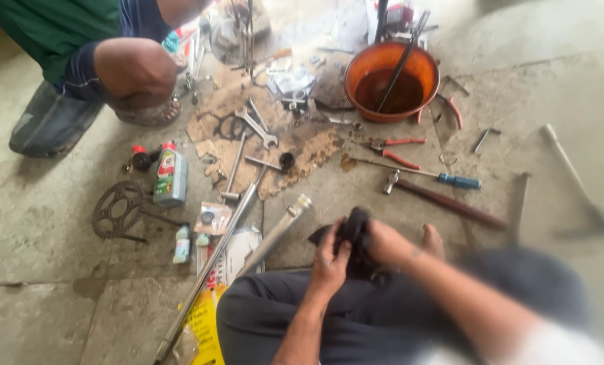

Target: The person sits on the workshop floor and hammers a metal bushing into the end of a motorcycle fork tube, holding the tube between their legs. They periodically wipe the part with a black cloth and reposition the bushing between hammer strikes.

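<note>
A dark rag (353, 230) is gripped between both hands above the lap. The left hand (330, 260) is closed on its lower edge, fingers (335, 238) curled and pressed together; the right hand (385, 242) is wrapped over its right side, its fingers hidden behind the cloth. Whether anything is held inside the rag cannot be told. Just left of the left fingers a metal tube (277, 232) is laid on the floor, with a long rod (210, 267) beside it. Beyond the fingertips a hammer (444, 201), a screwdriver (423, 174) and pliers (394, 150) are spread, and farther off an orange basin (391, 59) is seen. A bottle (171, 177) and sprocket (117, 209) lie well left.
</note>
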